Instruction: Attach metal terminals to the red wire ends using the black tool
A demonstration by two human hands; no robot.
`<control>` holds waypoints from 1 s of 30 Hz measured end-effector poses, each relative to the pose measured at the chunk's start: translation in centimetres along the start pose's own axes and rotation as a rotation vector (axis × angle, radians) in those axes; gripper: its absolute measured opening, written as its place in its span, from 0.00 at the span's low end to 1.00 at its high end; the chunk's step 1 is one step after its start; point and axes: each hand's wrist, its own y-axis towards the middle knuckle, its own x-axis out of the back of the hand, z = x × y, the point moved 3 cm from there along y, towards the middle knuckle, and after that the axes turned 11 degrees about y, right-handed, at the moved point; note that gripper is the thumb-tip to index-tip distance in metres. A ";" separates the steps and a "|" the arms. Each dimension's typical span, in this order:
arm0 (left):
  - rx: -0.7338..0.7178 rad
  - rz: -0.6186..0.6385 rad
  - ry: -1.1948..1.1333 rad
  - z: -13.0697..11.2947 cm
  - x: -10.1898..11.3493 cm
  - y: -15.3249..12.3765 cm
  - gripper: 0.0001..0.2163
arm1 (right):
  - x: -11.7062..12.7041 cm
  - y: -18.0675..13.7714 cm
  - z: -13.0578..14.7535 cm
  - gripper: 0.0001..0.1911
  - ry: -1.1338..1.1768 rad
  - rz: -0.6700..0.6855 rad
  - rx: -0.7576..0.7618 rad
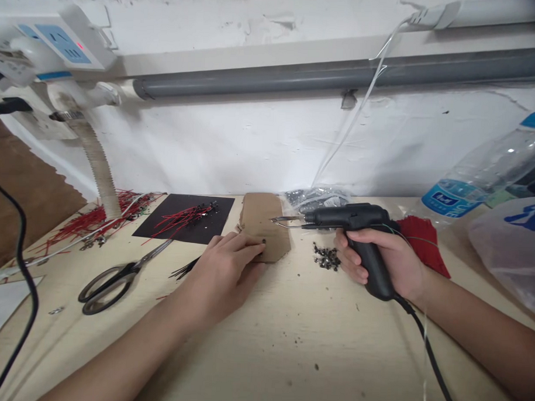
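Observation:
My right hand [379,260] is wrapped round the grip of a black soldering gun [350,218]. Its tip and a thin guide tube point left, above a piece of brown cardboard [264,215]. At the cardboard's near edge, my left hand [230,266] has its fingers bent together, with the fingertips on a small dark part [263,242]. What lies beneath those fingers is hidden. Black wires [184,270] stick out beside the left hand. A pile of small metal parts [326,257] lies between the cardboard and my right hand.
Scissors [115,282] lie at left, near a black sheet [161,217] bearing red wires [183,216]. More red wires [95,221] are heaped behind. A plastic bottle [474,172], a white bag [511,250] and red material [424,241] are at right. A black cable [433,358] trails from the gun.

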 end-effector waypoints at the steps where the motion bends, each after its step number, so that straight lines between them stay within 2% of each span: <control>1: -0.005 -0.006 0.004 -0.1 0.0 0.0 0.13 | 0.0 0.0 0.0 0.09 0.001 -0.001 -0.001; 21: -0.048 -0.072 -0.023 -0.1 0.1 0.1 0.10 | -0.1 0.0 0.1 0.09 0.004 -0.018 -0.001; 30: -0.021 -0.076 -0.058 -0.2 0.0 0.2 0.08 | 0.0 0.0 0.0 0.09 -0.002 -0.018 0.001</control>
